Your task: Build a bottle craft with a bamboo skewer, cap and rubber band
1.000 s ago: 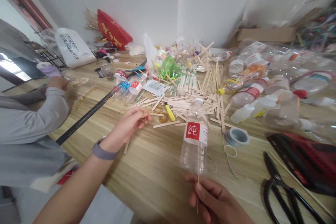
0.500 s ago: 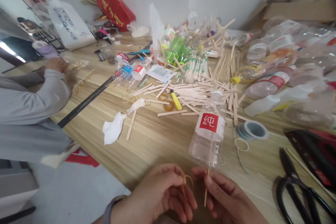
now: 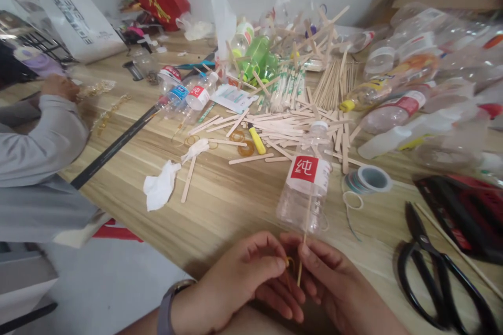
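Between thumb and fingers, my left hand (image 3: 251, 272) pinches a thin yellow-brown rubber band (image 3: 290, 267), which loops near the fingertips. My right hand (image 3: 326, 267) grips a thin wooden stick (image 3: 308, 214) close to its lower end. The stick rises in front of a clear plastic bottle (image 3: 301, 196) with a red and white label and white cap. That bottle lies on the table just beyond my fingers. Both hands are close together, their fingertips nearly meeting. Whether the band goes around the stick cannot be made out.
Black scissors (image 3: 428, 261) lie at the right, near a tape roll (image 3: 371, 179) and a black and red case (image 3: 463, 214). Flat wooden sticks (image 3: 283, 128) are piled mid-table. Plastic bottles (image 3: 396, 110) crowd the right. A crumpled tissue (image 3: 160, 184) lies left; another person's sleeve (image 3: 43, 141) is beyond.
My left hand has come closer to my right hand, bringing the rubber band up beside the stick. The view has shifted slightly, moving the tabletop things left and up.
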Action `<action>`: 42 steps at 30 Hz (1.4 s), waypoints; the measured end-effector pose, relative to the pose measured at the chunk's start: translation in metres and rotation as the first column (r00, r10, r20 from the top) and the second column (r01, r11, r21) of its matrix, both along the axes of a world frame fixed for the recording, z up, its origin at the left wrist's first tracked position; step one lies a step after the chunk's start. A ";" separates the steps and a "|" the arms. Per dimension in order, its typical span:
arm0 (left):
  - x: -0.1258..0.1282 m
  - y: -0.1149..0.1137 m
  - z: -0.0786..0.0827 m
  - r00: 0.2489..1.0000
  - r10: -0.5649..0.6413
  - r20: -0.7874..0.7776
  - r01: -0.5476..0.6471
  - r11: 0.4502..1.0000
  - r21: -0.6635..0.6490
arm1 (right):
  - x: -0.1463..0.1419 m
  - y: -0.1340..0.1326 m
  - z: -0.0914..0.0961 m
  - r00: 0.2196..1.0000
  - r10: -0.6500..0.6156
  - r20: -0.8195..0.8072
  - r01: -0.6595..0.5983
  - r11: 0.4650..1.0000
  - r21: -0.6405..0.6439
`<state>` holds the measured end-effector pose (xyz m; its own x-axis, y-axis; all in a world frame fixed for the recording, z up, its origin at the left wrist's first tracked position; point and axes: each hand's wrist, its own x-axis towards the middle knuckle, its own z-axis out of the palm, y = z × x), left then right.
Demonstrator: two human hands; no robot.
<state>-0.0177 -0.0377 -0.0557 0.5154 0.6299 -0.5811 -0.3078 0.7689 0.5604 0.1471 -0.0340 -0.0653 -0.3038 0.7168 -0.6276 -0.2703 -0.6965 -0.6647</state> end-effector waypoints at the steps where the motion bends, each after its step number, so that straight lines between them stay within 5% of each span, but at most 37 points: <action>1: 0.000 0.000 0.001 1.000 -0.004 0.013 0.004 1.000 0.008 | -0.001 0.000 0.001 1.000 0.005 -0.027 -0.005 1.000 0.003; 7: 0.002 0.000 0.003 0.997 -0.023 0.078 0.026 0.999 -0.031 | -0.002 0.000 0.001 0.989 0.000 -0.150 0.002 1.000 0.015; 19: 0.008 -0.006 -0.006 0.997 -0.003 0.082 0.001 1.000 0.021 | -0.001 -0.002 0.000 0.999 0.027 -0.035 -0.025 0.999 0.034; 30: 0.007 -0.006 -0.002 0.999 0.052 0.001 -0.052 0.999 0.011 | 0.008 -0.006 0.008 0.962 0.254 0.103 -0.266 0.956 0.125; 36: 0.006 -0.006 -0.003 0.999 0.048 -0.004 -0.047 0.999 0.022 | 0.004 -0.004 0.012 0.962 0.233 0.145 -0.243 0.968 0.059; 42: 0.006 -0.005 0.001 0.991 0.115 -0.075 -0.119 0.992 -0.051 | 0.008 0.001 0.020 0.992 0.086 0.089 -0.085 0.996 -0.008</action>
<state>-0.0119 -0.0423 -0.0550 0.3958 0.6495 -0.6493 -0.3582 0.7602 0.5420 0.1546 -0.0334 -0.0452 -0.3068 0.6878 -0.6579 -0.1497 -0.7175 -0.6802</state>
